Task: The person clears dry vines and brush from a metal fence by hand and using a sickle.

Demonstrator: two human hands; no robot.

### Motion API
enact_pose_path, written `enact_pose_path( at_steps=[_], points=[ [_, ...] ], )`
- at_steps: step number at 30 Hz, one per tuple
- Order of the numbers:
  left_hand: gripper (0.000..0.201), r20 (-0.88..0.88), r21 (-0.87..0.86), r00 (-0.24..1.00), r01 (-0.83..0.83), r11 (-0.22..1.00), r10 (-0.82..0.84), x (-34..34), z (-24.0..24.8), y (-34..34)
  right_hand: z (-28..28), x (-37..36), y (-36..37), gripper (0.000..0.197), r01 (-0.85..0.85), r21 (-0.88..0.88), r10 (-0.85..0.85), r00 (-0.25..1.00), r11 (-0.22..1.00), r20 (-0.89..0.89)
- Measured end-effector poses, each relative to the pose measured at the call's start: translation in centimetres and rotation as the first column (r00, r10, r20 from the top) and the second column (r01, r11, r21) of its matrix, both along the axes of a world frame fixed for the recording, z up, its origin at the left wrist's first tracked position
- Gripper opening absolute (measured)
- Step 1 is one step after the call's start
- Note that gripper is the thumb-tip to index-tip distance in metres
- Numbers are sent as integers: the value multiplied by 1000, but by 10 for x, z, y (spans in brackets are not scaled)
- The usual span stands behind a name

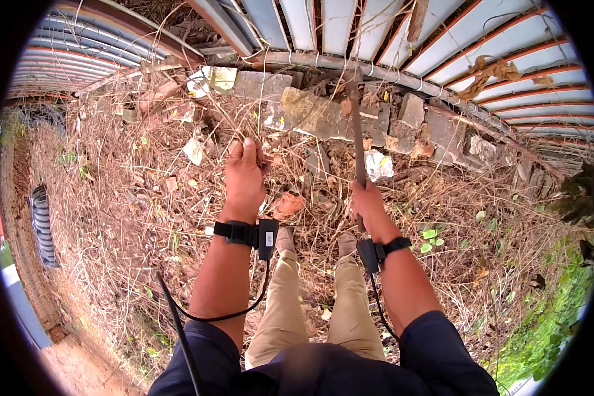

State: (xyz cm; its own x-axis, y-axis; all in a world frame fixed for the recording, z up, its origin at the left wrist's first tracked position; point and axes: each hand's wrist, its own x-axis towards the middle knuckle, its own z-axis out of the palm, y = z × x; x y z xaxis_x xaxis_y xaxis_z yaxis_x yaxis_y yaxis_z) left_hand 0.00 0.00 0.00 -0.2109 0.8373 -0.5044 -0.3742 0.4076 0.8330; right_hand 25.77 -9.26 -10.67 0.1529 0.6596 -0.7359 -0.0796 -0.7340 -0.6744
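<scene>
head view: two bare hands stand apart over a litter of dry stalks. the left hand is curled closed around a few thin dry stems; the right hand is wrapped round the shaft of one long-handled tool. that tool points away from the person, its far end by a row of stones, beside a pale slatted barrier; the exact shape of its head is hard to make out. one yellowish block sits left of the shaft, one white lump just right of it, and one reddish chunk between the forearms. two black wrist straps each bear one small box. two shoes show below, one under each tan trouser leg.
</scene>
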Motion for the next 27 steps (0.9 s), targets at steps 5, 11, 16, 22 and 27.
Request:
enact_pose_path(
  at_steps=[5, 11, 16, 22, 27],
  points=[
    [25, -14, 52, 1000, -24, 998, 25, -2, 12, 2, 14, 6, -22, 22, 145, -103, -151, 987, 984, -51],
    [26, -79, 60, 997, 1, 998, 3, 13, 38, 3, 18, 9, -41, 31, -60, -3, 58, 962, 998, 266],
    [22, 0, 127, 993, -120, 985, 121, -13, 57, 0, 77, 19, -154, 21, 22, -76, 9, 924, 997, 382],
    [21, -39, 96, 995, -84, 992, 88, -46, 66, -61, 91, 70, -162, 21, 309, 9, -302, 924, 951, 232],
    [23, -71, -44, 976, -207, 977, 204, -106, 110, -141, 115, 77, -168, 20, 307, -15, -304, 948, 952, 97]
  ],
)
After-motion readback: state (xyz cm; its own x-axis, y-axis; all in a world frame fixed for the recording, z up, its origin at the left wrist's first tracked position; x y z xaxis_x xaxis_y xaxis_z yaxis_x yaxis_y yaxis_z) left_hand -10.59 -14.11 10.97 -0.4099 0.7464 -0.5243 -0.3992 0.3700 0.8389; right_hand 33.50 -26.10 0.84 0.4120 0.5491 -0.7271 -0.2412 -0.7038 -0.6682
